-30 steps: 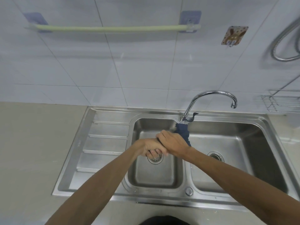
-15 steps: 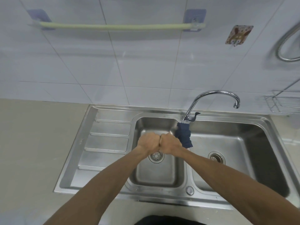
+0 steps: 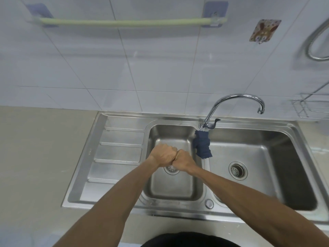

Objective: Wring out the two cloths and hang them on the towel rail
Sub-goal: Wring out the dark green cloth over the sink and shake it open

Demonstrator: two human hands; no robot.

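My left hand [image 3: 163,155] and my right hand [image 3: 184,160] are clenched into fists, pressed knuckle to knuckle above the left basin [image 3: 171,186] of the steel sink. No cloth shows in either fist, and the palms are hidden. A dark blue cloth [image 3: 203,144], twisted and crumpled, lies on the divider between the two basins just below the tap's base, a little right of my right hand and apart from it. The pale green towel rail [image 3: 124,22] is bare on the tiled wall, high above the sink. A second cloth is not visible.
The curved chrome tap [image 3: 235,98] arches over the right basin [image 3: 258,168]. The sink's ribbed drainboard [image 3: 117,152] adjoins a beige counter [image 3: 35,157] on the left. A wire rack [image 3: 313,106] and a metal hose [image 3: 316,41] hang at the right, beside a patterned wall hook [image 3: 264,31].
My hands have gone from one clasped over the other to two fists side by side, slightly further from the blue cloth. The cloth has stayed on the divider.
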